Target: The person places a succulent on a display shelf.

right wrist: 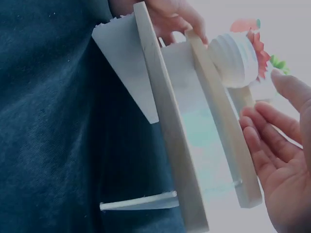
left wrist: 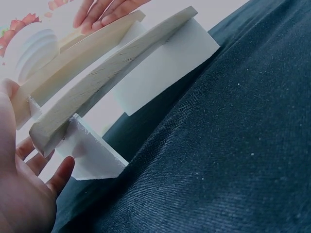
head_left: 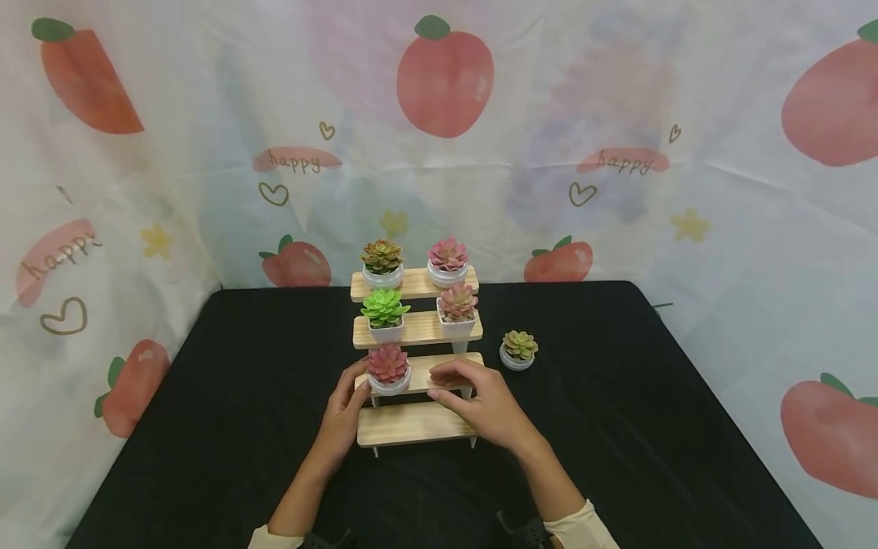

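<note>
A tiered stand [head_left: 416, 424] with pale wooden shelves and white supports stands on the black cloth. My left hand [head_left: 341, 412] grips the left end of its second shelf from the front, thumb close beside the white pot of a red succulent [head_left: 389, 364]. In the left wrist view, that hand's other fingers [left wrist: 62, 175] reach in below the shelf ends. My right hand [head_left: 487, 400] is at the right part of the same shelf, its fingers loosely bent with nothing between them. In the right wrist view, its fingertips [right wrist: 249, 116] are right at the shelf's edge.
Above stand a bright green succulent [head_left: 386, 309], a dusty pink one [head_left: 457, 303], a brownish one [head_left: 382, 258] and a pink one [head_left: 448, 255]. A small yellow-green succulent [head_left: 519, 347] sits on the black table [head_left: 617, 427], right of the stand. A printed curtain [head_left: 439, 183] hangs behind.
</note>
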### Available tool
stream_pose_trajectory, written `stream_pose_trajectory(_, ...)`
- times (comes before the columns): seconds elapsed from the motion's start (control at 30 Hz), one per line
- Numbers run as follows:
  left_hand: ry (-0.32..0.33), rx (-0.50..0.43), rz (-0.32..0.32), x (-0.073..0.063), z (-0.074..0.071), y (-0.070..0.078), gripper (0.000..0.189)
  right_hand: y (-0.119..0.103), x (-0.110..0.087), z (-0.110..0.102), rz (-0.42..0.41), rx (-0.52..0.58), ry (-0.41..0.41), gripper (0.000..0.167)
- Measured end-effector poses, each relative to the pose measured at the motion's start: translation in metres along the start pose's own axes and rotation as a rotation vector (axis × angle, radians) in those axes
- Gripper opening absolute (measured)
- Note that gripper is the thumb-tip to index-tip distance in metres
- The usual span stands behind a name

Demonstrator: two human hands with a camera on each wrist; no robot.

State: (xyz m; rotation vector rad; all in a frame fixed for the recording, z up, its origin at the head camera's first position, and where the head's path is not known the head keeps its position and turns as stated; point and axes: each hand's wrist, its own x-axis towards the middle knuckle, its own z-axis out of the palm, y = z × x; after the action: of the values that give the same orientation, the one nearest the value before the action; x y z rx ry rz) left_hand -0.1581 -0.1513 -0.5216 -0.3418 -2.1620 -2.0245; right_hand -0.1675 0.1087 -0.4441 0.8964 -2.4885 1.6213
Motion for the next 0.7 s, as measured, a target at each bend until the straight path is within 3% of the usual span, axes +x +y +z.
stream_pose_trajectory(0.2,-0.002,0.008,0.001,0.001,-0.001,0.000,0.038,0.006,-0.005,-0.005,-0.031,-0.017,0.048,0.020)
stream_pose_trajectory(0.7,0.002,0.008,0.016,0.001,-0.001,-0.002,0.036,0.017,-0.021,-0.029,-0.017,-0.072,0.166,0.017)
